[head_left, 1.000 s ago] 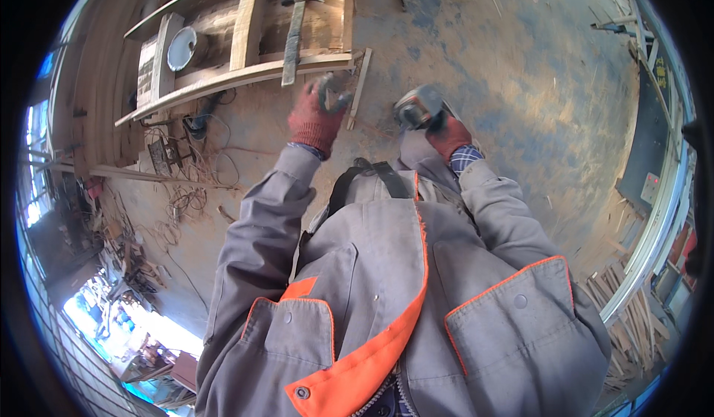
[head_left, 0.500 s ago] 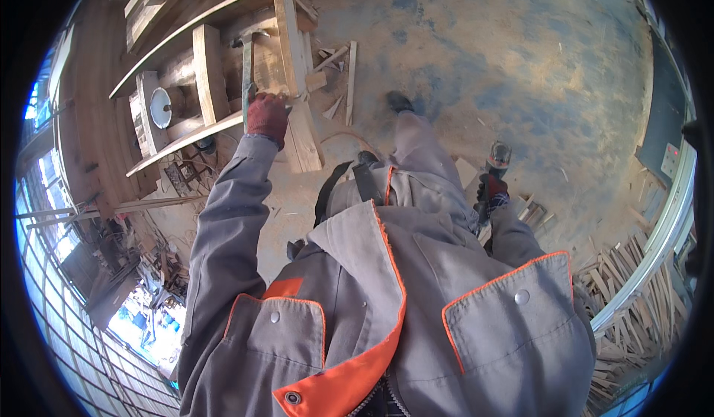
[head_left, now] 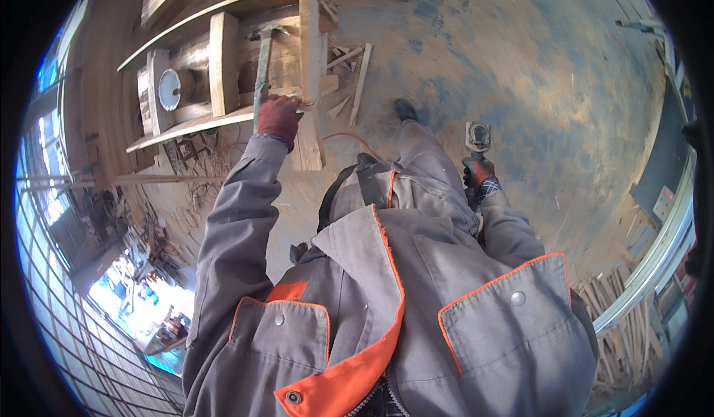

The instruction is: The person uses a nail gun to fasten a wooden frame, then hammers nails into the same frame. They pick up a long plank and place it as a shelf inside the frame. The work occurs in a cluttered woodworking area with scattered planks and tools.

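My left hand (head_left: 278, 119), in a red glove, is closed at the near right corner of a ladder-like wooden frame (head_left: 221, 63), with its fingers over the edge. A hammer (head_left: 263, 67) lies across the frame's last bay, head away from me. Its handle runs beside the glove; whether my fingers also wrap the handle is hidden. At my right side, my right hand (head_left: 480, 171), in a red and dark glove, grips a power tool that looks like an angle grinder (head_left: 478, 137). The tool's grey metal head points forward, held above the floor.
A white-rimmed round object (head_left: 170, 90) sits inside the frame. Wood offcuts (head_left: 360, 82) lie right of the frame on the dusty floor (head_left: 535, 82). A cable (head_left: 343, 135) curves near my feet. Thin wood strips (head_left: 617, 313) are heaped at the lower right, beside a pale rail (head_left: 639, 290).
The view has shifted, so the frame, hammer and left hand appear farther right together. My right hand has swung the power tool forward and inward, and its head has turned.
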Demonstrator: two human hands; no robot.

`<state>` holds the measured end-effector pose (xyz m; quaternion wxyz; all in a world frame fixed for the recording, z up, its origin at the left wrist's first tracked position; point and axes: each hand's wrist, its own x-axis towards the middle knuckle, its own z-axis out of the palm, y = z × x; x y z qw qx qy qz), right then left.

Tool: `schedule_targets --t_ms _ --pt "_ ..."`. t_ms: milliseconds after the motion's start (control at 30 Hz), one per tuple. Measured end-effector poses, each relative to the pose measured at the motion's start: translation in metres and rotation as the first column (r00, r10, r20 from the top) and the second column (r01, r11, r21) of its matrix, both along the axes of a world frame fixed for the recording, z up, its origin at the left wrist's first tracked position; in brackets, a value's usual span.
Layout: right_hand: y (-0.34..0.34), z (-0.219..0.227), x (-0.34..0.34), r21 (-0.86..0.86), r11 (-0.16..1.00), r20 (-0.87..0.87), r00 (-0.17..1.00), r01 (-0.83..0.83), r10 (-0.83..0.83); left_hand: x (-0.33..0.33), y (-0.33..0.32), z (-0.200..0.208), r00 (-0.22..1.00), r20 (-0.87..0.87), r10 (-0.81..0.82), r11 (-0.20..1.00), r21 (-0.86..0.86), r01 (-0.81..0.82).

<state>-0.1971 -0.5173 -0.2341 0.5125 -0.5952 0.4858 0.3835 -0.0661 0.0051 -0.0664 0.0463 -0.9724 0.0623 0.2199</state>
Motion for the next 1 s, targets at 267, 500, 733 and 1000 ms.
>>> schedule_targets --t_ms 267,500,733,1000 --pt "0.02 -0.017 0.061 0.062 0.972 0.117 0.969 -0.228 0.22 -0.082 -0.026 0.04 0.889 0.453 0.07 0.985 -0.171 0.01" --pt "0.03 -0.032 0.073 0.192 0.929 -0.149 0.926 -0.316 0.346 -0.29 -0.011 -0.007 0.68 -0.03 0.733 0.653 -0.252 -0.715" --pt "0.045 -0.025 0.047 0.161 0.872 -0.206 0.849 -0.461 0.487 -0.568 -0.023 -0.089 -0.102 -0.362 0.927 -0.114 -0.014 -0.993" --pt "0.145 0.024 -0.035 -0.006 0.758 -0.1 0.755 -0.652 0.648 -0.705 -0.017 -0.143 -0.15 -0.488 0.86 -0.284 -0.213 -0.935"
